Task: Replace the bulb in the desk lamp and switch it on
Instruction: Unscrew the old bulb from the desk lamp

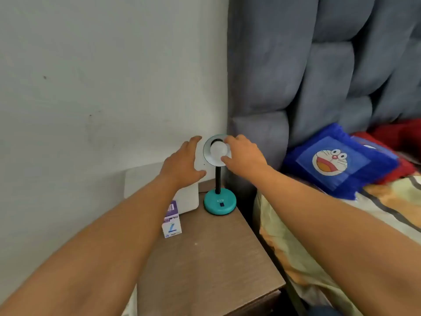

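Observation:
A small desk lamp with a teal round base [220,203], a black neck and a teal shade [207,151] stands at the back of a brown bedside table [214,258]. A white bulb [217,150] sits in the shade, facing me. My right hand [245,157] curls around the bulb, thumb below and fingers above it. My left hand [183,164] is spread just left of the shade, fingers apart, holding nothing that I can see. A small white and purple bulb box [172,222] stands on the table to the left of the base.
A white box-shaped device [189,197] stands against the wall behind my left hand. A grey padded headboard [296,76] rises to the right. The bed carries a blue cartoon cushion [339,160] and a striped blanket [387,201].

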